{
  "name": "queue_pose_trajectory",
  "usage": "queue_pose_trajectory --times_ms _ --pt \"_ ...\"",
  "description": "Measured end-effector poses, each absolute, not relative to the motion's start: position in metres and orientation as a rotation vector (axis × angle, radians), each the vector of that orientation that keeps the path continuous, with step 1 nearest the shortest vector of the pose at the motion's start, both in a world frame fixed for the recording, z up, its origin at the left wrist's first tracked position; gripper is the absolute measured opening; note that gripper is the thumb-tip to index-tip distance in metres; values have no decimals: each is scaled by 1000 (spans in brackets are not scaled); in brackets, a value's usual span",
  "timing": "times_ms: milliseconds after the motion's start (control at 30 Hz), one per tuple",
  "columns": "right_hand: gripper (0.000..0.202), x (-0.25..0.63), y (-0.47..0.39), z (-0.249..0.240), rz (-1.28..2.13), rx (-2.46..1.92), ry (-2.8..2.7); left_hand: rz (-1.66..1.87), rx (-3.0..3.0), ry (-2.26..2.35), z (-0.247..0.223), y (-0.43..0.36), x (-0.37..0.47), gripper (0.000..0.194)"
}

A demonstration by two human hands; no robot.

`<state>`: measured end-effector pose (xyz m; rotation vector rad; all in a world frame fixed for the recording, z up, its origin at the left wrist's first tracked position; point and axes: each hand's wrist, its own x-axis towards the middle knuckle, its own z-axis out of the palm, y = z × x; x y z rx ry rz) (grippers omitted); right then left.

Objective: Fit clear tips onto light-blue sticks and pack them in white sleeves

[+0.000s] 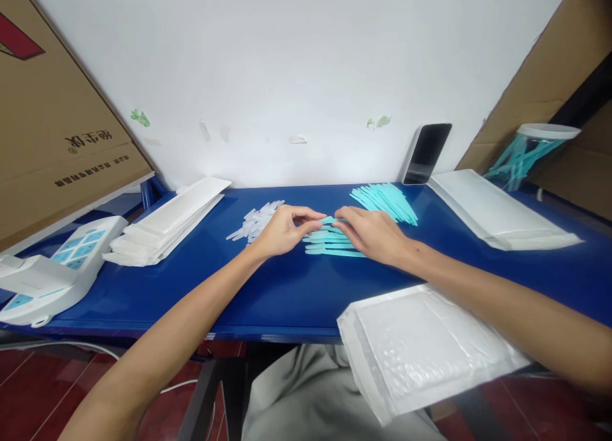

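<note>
My left hand [285, 229] and my right hand [370, 232] meet over the middle of the blue table, each pinching one end of a thin teal stick [329, 220]. Just below the fingers lies a row of similar teal sticks [332, 245], side by side. Behind my right hand, more teal sticks [386, 202] are fanned out in a pile. To the left of my left hand sits a loose heap of small translucent white pieces [254, 220]. Their exact shape is hard to make out.
White padded envelopes lie stacked at left [167, 224], singly at right [502, 208], and over the front edge [430, 345]. A power strip [71, 269] is far left. A phone [427, 153] leans on the wall; a clear jar of teal sticks [526, 154] stands right.
</note>
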<state>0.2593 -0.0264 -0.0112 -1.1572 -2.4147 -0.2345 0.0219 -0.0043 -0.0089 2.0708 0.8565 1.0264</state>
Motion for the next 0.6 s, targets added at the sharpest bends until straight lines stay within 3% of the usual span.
queue_pose_trajectory --times_ms 600 --pt "25 273 -10 -15 -63 -1076 -2343 927 2657 1041 -17 6 5 37"
